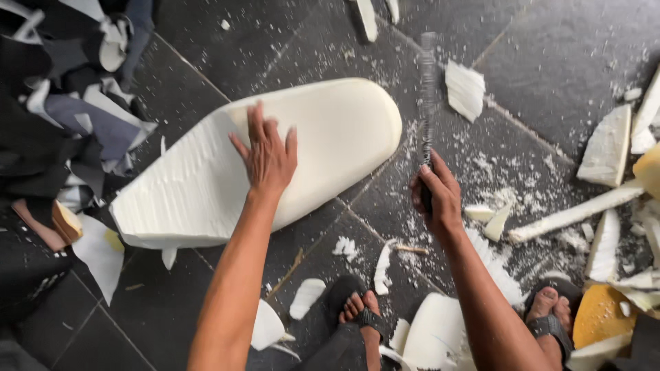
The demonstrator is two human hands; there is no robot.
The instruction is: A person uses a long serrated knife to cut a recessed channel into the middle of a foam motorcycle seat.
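Dark tiled floor [564,62], foam scraps [605,148]

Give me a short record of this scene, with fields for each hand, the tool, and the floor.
Left hand: flat on a large white foam block, fingers spread
Right hand: closed around the handle of a long blade
Blade: points away, blurred, beside the block
Floor: dark tiles with white foam scraps and crumbs

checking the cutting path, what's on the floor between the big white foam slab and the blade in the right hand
In the head view, only dark floor tile dusted with white foam crumbs lies between the foam slab and the blade held by the right hand.
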